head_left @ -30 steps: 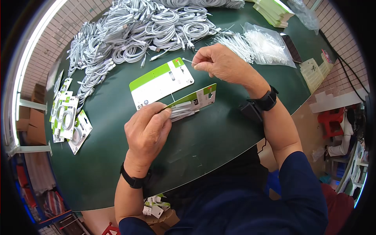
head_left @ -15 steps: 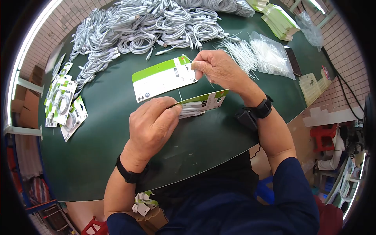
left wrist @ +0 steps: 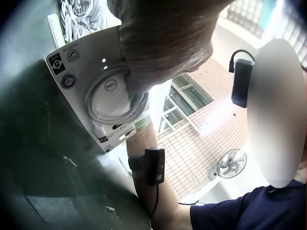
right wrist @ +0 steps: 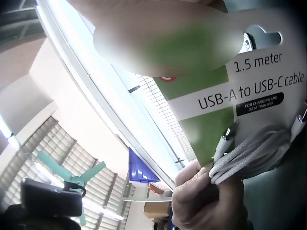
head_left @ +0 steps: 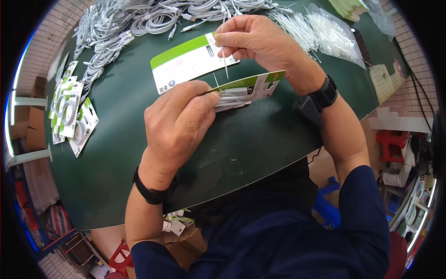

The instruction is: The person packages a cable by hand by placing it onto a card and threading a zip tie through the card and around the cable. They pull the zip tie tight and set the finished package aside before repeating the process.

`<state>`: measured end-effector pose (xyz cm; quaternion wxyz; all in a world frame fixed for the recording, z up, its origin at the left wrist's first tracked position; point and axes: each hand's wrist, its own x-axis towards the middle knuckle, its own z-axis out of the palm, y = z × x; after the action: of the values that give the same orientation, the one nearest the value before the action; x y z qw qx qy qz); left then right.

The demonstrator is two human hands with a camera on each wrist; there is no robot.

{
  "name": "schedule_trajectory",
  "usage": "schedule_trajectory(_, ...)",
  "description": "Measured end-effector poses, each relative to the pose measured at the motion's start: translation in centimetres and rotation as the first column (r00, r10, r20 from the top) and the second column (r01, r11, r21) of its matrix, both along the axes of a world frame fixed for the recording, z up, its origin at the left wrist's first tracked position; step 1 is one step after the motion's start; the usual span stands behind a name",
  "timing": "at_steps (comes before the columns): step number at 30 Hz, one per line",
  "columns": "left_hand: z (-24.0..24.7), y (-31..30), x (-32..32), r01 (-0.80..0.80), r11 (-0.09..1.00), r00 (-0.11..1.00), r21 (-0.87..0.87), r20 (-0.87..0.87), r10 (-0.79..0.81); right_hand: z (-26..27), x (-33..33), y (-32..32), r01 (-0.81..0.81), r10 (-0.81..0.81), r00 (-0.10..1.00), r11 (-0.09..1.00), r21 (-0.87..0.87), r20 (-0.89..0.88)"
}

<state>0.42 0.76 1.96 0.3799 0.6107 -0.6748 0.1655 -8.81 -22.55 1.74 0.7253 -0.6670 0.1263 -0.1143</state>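
In the head view my left hand (head_left: 179, 123) grips a green-and-white cable card (head_left: 265, 87) together with the coiled grey-white USB cable (head_left: 232, 98) on its front. The card is held on edge above the table, and a thin white tie end (head_left: 215, 79) sticks up behind it. My right hand (head_left: 262, 42) pinches a white cable tie (head_left: 226, 67) between thumb and fingers; its lower end hangs just behind the card's top edge. Print reading "USB-A to USB-C cable" shows on the card (right wrist: 216, 96) in the right wrist view. Beyond both hands lies a flat card (head_left: 186, 60).
A large heap of coiled cables (head_left: 153, 21) covers the back. Loose cable ties (head_left: 295, 32) and a plastic bag of ties (head_left: 337, 37) lie back right, near a card stack (head_left: 350, 8). Several carded cables (head_left: 69, 111) are piled at the left. The table edge (head_left: 241, 184) runs before the body.
The cable tie has swung from pointing left to hanging nearly upright in the right hand, its lower end closer to the card. The left hand keeps its grip on card and cable.
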Motion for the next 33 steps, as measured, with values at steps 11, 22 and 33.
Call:
schedule_trajectory(11,0.3,-0.3,-0.3,-0.034,0.999,0.999,0.005,0.001,0.034,-1.6,0.4,0.7,-0.047,0.046,0.994,0.999,-0.011,-0.097)
schedule_trajectory(22,0.2,-0.2,-0.4,-0.044,0.999,0.999,0.001,0.016,0.044,-0.7,-0.4,1.8,-0.106,0.099,0.988,0.993,-0.055,-0.120)
schedule_trajectory(33,0.2,-0.2,-0.4,-0.045,0.999,0.999,0.007,0.004,0.045,-1.2,-0.1,1.9,-0.153,0.147,0.980,0.988,-0.030,-0.133)
